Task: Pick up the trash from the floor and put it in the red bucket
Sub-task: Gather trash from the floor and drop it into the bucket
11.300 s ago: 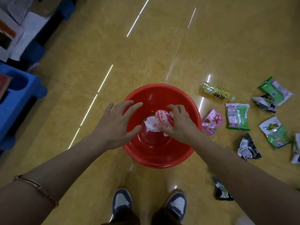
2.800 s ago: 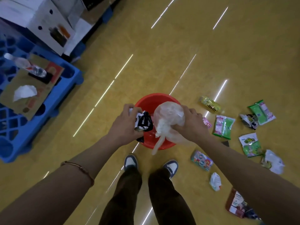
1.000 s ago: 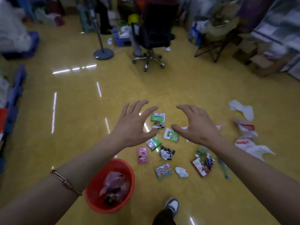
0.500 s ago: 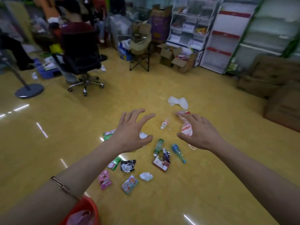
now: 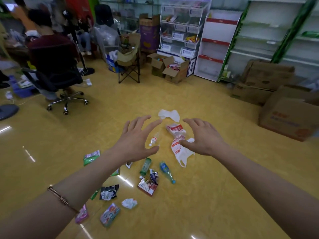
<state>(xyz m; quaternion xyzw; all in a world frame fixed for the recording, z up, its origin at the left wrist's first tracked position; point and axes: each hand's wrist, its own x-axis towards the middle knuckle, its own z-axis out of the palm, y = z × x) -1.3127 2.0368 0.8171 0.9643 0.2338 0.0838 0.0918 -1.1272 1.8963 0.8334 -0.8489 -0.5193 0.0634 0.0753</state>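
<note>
left hand (image 5: pixel 136 142) and right hand (image 5: pixel 205 138) at frame centre, both empty, fingers spread and lightly curved, held above the floor (image 5: pixel 224 178) and touching nothing.

change: under three seconds back both hands held litter over the red bucket. a second ago they were already bare, with the bucket at lower left and a bag inside it. half a second ago only its rim showed at the bottom left edge. now the red bucket is out of frame, and the view has swung up toward the farther litter.

between the hands: small clear bottle (image 5: pixel 154 139) and red-printed plastic bag (image 5: pixel 179 144). white paper (image 5: pixel 169 114) lies just above them. lower centre: green bottle (image 5: pixel 145 166), blue bottle (image 5: pixel 166 172), black wrapper (image 5: pixel 108 192), crumpled white wad (image 5: pixel 129 203).

judgement: one load is in and a fresh pick is starting, likely the bag or the clear bottle. plenty of trash remains, and the carry back goes toward the lower left, off frame.
</note>
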